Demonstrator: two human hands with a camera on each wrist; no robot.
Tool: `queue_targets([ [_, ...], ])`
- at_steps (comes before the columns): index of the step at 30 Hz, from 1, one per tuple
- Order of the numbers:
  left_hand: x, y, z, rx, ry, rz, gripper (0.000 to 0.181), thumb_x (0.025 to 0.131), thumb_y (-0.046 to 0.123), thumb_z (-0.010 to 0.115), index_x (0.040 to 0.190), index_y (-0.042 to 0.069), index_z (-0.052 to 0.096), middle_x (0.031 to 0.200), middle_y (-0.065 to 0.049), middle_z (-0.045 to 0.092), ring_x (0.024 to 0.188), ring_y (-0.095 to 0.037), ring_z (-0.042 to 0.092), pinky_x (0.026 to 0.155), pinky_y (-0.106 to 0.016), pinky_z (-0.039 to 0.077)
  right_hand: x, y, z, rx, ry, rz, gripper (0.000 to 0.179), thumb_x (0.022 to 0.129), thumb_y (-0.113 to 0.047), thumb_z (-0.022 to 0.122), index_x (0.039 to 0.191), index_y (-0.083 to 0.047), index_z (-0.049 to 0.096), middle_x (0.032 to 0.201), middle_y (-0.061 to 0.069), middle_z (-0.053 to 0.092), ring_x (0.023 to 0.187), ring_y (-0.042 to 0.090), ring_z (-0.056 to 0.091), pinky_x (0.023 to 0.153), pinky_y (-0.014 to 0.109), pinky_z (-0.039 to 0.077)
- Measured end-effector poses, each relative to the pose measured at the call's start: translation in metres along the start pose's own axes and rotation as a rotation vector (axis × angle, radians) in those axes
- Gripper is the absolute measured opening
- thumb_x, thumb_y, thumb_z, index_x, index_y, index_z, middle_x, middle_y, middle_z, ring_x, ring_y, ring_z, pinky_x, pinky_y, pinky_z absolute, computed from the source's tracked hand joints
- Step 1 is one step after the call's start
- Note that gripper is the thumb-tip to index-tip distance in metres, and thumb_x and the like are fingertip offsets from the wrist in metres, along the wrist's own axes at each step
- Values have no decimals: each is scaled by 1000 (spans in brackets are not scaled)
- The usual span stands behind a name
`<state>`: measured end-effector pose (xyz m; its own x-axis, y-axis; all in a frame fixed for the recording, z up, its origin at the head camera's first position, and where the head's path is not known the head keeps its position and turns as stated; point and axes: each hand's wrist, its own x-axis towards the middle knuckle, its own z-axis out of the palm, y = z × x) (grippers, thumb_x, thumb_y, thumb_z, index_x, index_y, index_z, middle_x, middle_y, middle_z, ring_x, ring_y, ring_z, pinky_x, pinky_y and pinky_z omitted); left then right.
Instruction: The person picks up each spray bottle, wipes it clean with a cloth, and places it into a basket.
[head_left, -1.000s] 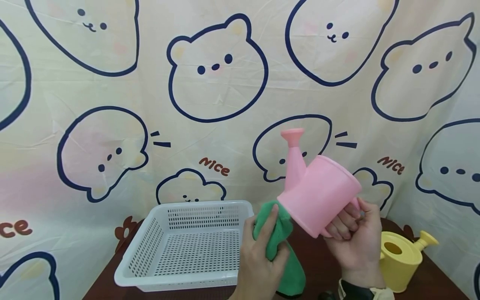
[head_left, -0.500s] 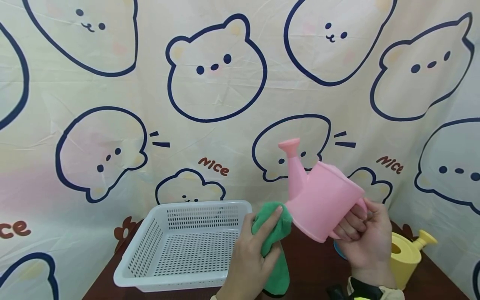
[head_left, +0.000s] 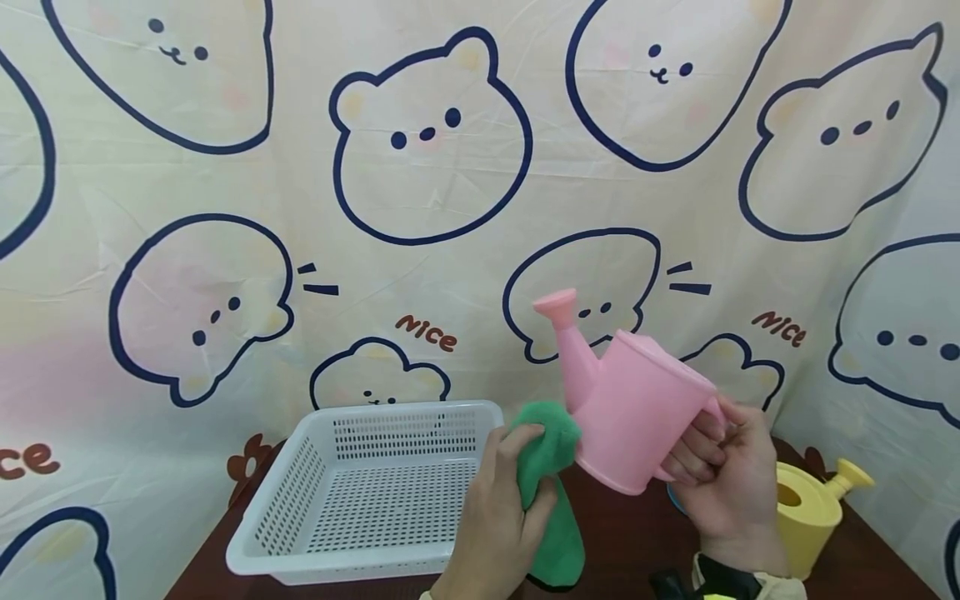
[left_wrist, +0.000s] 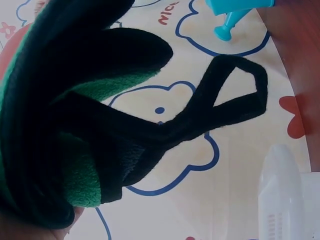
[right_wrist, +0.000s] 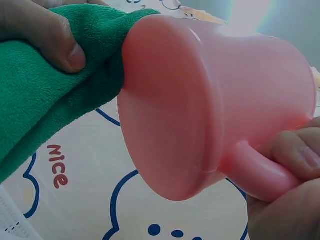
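Observation:
My right hand (head_left: 733, 500) grips the handle of a pink watering can (head_left: 641, 408), held up in the air. The can tilts, its spout pointing up to the left and its base turned down towards the left hand. My left hand (head_left: 487, 517) holds a bunched green cloth (head_left: 546, 442) against the lower edge of the can. In the right wrist view the cloth (right_wrist: 95, 75) meets the rim of the can's round base (right_wrist: 165, 115), the left thumb lying on it. Black edging and a black loop (left_wrist: 240, 105) hang from the cloth in the left wrist view.
A white perforated basket (head_left: 247, 542) stands on the dark brown table (head_left: 622, 558) at the left. To the right, partly behind my right arm, is a yellow watering can (head_left: 813, 517). A blue watering can (left_wrist: 240, 6) shows at the top of the left wrist view.
The pink watering can has lowered and its spout has moved down and left. My left hand's fingers have bent more over the cloth, which stays at the can's lower edge.

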<state>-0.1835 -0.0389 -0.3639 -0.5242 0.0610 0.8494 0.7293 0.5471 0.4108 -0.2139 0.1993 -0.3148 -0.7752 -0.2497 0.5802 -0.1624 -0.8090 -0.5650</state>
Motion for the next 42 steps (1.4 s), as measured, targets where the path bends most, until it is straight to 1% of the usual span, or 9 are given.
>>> queue_targets([
  [4, 0, 0, -1, -2, -20, -9, 64, 91, 3, 70, 147, 28, 52, 126, -4, 60, 89, -7, 61, 73, -24, 57, -2, 0, 0, -53, 28, -9, 54, 115, -33, 13, 76, -11, 43, 61, 2, 27, 49, 19, 19, 47, 31, 9],
  [8, 0, -2, -2, -9, -35, -7, 66, 91, 3, 71, 148, 33, 55, 131, -6, 59, 95, -9, 63, 78, -26, 59, -2, -1, -1, -62, 14, -15, 53, 115, -31, 12, 76, -10, 42, 61, 2, 28, 48, 20, 19, 47, 31, 9],
  [13, 2, -6, -5, -15, -43, 15, 66, 90, 2, 71, 147, 34, 58, 132, -8, 59, 106, -13, 65, 83, -30, 61, 0, -1, -5, -19, -72, -26, 52, 114, -26, 7, 77, -8, 38, 62, 4, 27, 47, 21, 19, 46, 32, 8],
  [21, 3, -11, -12, -36, -86, 3, 63, 93, 2, 70, 145, 34, 60, 136, -8, 59, 112, -15, 65, 89, -35, 63, -3, -4, -9, -69, -138, 15, 50, 112, -22, 3, 79, -7, 37, 64, 4, 27, 48, 22, 19, 46, 33, 8],
  [24, 4, -12, -13, -34, -69, 2, 63, 92, 2, 70, 145, 34, 60, 135, -8, 59, 111, -14, 65, 88, -35, 63, -3, -4, -10, -83, -155, 42, 50, 112, -21, 3, 79, -7, 38, 64, 4, 27, 49, 22, 19, 46, 33, 8],
  [27, 4, -12, -14, -29, -45, -3, 64, 91, 1, 70, 145, 34, 60, 135, -8, 60, 112, -14, 65, 89, -35, 63, -4, -5, -8, -138, -154, 71, 50, 113, -21, 5, 79, -8, 39, 64, 4, 27, 49, 21, 19, 47, 33, 8],
  [32, 4, -9, -13, -25, -14, -39, 65, 91, 1, 71, 146, 34, 59, 137, -10, 59, 114, -16, 64, 90, -37, 62, -6, -7, -6, -220, -149, 102, 50, 114, -22, 8, 78, -10, 40, 65, 2, 27, 50, 21, 20, 47, 32, 10],
  [39, 6, -9, -12, -21, 87, -50, 65, 92, -2, 70, 147, 30, 58, 132, -11, 58, 107, -15, 61, 82, -33, 62, -4, -5, -12, -130, -244, 92, 47, 112, -18, 2, 80, -6, 34, 65, 4, 24, 49, 21, 18, 45, 32, 9],
  [42, 6, -10, -12, -11, 129, -51, 64, 91, -2, 70, 147, 28, 58, 132, -10, 58, 109, -15, 60, 84, -34, 62, -3, -3, -13, -126, -264, 92, 46, 111, -17, 0, 79, -5, 33, 65, 4, 24, 49, 20, 18, 45, 32, 10],
])
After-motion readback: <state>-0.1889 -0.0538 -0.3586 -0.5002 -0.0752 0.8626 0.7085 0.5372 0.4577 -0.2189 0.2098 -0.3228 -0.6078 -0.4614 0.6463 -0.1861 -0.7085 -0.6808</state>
